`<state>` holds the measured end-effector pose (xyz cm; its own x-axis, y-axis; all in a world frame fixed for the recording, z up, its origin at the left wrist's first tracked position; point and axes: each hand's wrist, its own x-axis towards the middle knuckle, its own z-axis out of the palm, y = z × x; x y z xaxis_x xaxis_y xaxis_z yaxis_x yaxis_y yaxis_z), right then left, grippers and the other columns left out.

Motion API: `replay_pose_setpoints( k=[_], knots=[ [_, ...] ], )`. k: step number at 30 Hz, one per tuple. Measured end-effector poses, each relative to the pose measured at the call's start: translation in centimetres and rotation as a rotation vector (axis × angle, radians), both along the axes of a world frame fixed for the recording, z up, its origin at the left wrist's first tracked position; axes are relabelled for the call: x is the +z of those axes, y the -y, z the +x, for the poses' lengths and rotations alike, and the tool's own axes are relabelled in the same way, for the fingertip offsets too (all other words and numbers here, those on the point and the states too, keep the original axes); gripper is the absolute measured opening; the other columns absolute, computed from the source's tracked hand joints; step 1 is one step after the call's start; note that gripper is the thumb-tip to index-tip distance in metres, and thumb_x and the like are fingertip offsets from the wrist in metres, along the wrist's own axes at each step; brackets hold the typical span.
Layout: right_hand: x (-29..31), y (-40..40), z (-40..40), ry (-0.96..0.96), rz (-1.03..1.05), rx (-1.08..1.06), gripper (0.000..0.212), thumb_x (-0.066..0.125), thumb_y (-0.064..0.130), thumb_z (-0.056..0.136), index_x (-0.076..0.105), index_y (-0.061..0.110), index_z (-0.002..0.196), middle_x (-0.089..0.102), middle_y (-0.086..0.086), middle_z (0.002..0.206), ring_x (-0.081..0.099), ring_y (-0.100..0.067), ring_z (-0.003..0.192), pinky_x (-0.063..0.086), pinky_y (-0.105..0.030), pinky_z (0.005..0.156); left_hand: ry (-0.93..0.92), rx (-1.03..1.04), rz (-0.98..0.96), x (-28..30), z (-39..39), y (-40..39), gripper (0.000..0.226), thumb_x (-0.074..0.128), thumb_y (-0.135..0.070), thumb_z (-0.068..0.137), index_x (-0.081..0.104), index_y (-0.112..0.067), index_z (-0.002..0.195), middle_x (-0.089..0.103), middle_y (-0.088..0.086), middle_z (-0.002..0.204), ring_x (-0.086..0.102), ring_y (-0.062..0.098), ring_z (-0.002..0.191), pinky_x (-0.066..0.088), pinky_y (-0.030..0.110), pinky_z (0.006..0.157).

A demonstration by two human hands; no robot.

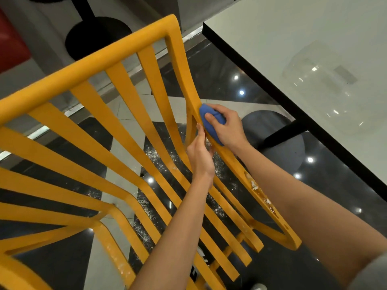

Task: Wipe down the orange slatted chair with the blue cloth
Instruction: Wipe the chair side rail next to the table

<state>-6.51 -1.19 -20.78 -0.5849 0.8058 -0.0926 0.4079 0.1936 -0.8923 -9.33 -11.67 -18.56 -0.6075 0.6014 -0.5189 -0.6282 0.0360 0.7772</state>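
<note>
Right hand point(227, 126) had the bunched blue cloth point(211, 126) gripped against the orange slatted plastic chair point(117, 114)'s right rail – left hand point(200, 155) pinched that rail just beside it, probably steadying the chair.

The orange chair point(117, 126) runs off the picture on the left and at the bottom, so its legs and the ends of several slats cannot be seen. The blue cloth point(210, 124) is bunched under the right hand point(227, 126); only part of it shows, and its full shape cannot be told. The left hand point(201, 155) has its fingertips tucked behind the chair's side rail, hidden. Right of the chair, the white table point(272, 28) is cut by the top and right edges. A clear container point(326, 86) on that table is faint; what it is stays unclear. Above the chair, a red shape point(11, 45) is cropped at the left edge.
</note>
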Motion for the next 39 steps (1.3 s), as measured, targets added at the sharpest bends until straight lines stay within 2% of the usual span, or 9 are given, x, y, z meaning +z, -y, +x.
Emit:
replay_pose_setpoints(
  k=[3,7,11,14,21,25,30,35,39],
  knots=[
    [0.3,-0.3,-1.8,-0.061,0.006,-0.029,0.031,0.058,0.022,0.098,0.061,0.017,0.129,0.063,0.006,0.118,0.058,-0.006,0.107,0.049,-0.009,0.083,0.038,-0.005,0.009,0.2,-0.2,0.1,0.028,0.042,-0.034,0.104,0.065,-0.026,0.119,0.068,-0.007,0.119,0.063,0.002,0.108,0.050,0.029,0.094],
    [-0.7,1.0,2.6,0.067,0.013,0.016,0.033,0.059,0.024,0.097,0.062,0.013,0.128,0.067,0.002,0.116,0.061,-0.009,0.104,0.046,-0.006,0.079,0.074,-0.010,0.015,0.4,-0.4,0.1,0.026,0.040,-0.031,0.105,0.061,-0.026,0.120,0.066,-0.011,0.117,0.061,0.000,0.107,0.047,0.031,0.101],
    [-1.6,1.5,8.1,0.211,-0.056,0.089,0.038,0.064,0.029,0.094,0.062,0.015,0.130,0.069,0.001,0.117,0.064,-0.010,0.102,0.049,-0.016,0.080,0.103,-0.011,-0.002,0.4,-0.8,0.2,0.040,0.041,-0.030,0.104,0.051,-0.014,0.139,0.056,0.001,0.139,0.047,0.017,0.135,0.038,0.036,0.108],
    [-1.5,1.9,10.7,0.246,-0.120,0.106,0.042,0.068,0.029,0.090,0.063,0.018,0.130,0.070,0.002,0.116,0.066,-0.011,0.102,0.055,-0.021,0.081,0.067,-0.040,-0.015,0.2,-0.9,0.4,0.043,0.038,-0.031,0.104,0.049,-0.013,0.141,0.054,-0.001,0.141,0.042,0.020,0.139,0.035,0.036,0.110],
    [-0.9,3.8,8.5,0.142,0.017,-0.131,0.035,0.077,0.020,0.083,0.072,0.017,0.117,0.070,0.006,0.108,0.062,-0.002,0.100,0.045,0.000,0.081,0.026,-0.150,-0.031,0.0,-1.5,0.8,0.046,0.032,-0.034,0.105,0.042,-0.016,0.147,0.046,0.002,0.149,0.037,0.019,0.142,0.030,0.040,0.115],
    [-1.3,4.9,8.1,0.057,0.072,-0.147,0.035,0.078,0.018,0.082,0.072,0.017,0.116,0.072,0.001,0.109,0.065,-0.005,0.100,0.051,-0.012,0.087,0.044,-0.141,-0.020,0.2,-1.3,0.8,0.044,0.031,-0.033,0.106,0.044,-0.017,0.145,0.050,0.001,0.146,0.038,0.018,0.141,0.030,0.038,0.113],
    [-2.6,6.8,11.5,0.068,0.351,0.032,0.037,0.075,0.012,0.083,0.070,0.012,0.120,0.068,-0.008,0.123,0.063,-0.019,0.115,0.052,-0.041,0.098,0.037,-0.154,-0.025,0.1,-1.4,0.8,0.047,0.028,-0.033,0.105,0.043,-0.015,0.146,0.046,0.003,0.149,0.036,0.019,0.142,0.026,0.042,0.118],
    [-2.5,6.2,7.1,0.079,0.320,-0.003,0.038,0.073,0.012,0.085,0.068,0.016,0.122,0.066,-0.009,0.127,0.062,-0.024,0.117,0.052,-0.043,0.100,0.042,-0.146,-0.010,-0.3,-1.7,0.9,0.043,0.030,-0.027,0.105,0.048,-0.015,0.143,0.053,0.005,0.143,0.044,0.020,0.138,0.031,0.040,0.115],
    [-2.9,8.5,11.2,0.191,0.433,0.005,0.040,0.074,0.011,0.084,0.068,0.014,0.123,0.064,-0.010,0.129,0.058,-0.025,0.123,0.044,-0.039,0.108,0.036,-0.152,-0.028,-0.6,-2.0,0.9,0.046,0.028,-0.025,0.104,0.045,-0.012,0.145,0.047,0.007,0.149,0.039,0.022,0.141,0.030,0.039,0.116]
  ],
)
